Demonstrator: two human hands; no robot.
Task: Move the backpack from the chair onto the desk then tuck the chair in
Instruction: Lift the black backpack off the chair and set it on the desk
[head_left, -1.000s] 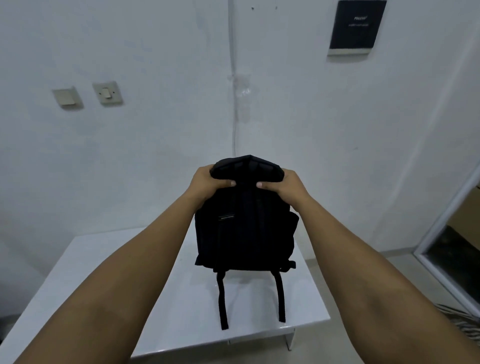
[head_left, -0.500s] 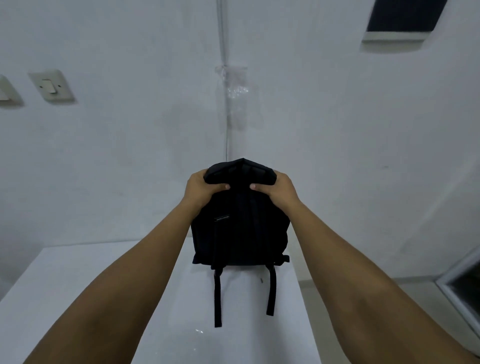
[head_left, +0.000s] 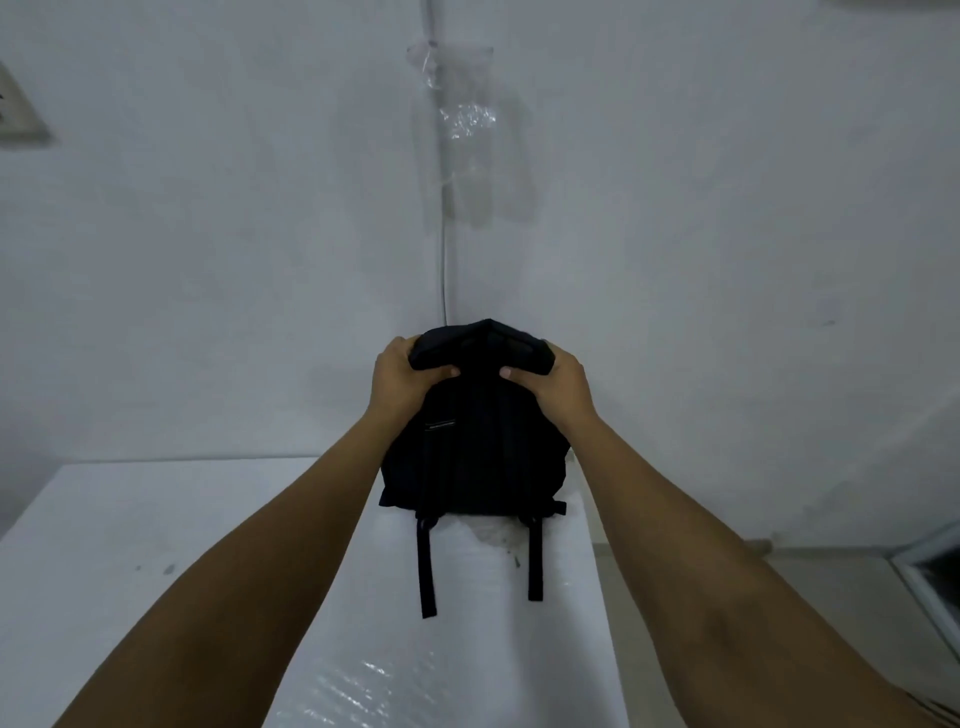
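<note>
The black fabric backpack (head_left: 475, 452) stands upright on the white desk (head_left: 156, 545), toward the desk's far right corner and close to the white wall (head_left: 208, 260). Its long axis runs vertical, base down, with two black webbing straps (head_left: 427, 566) trailing flat on the desk surface toward the person. The left hand (head_left: 402, 382) is closed over the left end of the folded top and the right hand (head_left: 558, 387) over the right end; thumbs press the near face, fingers wrap behind and are hidden. Both hands sit at equal height, neither nearer than the other, and the pack lies directly below and between them. The base appears to touch the desk, though contact under the bottom edge is in shadow and not certain. Judgement: placement is at or near completion, so the next move is a release, both hands opening and lifting straight off so the pack is not tipped. Risk: a soft upright pack may slump forward once freed. The chair is not in view; tucking it in is yet to be done.
</note>
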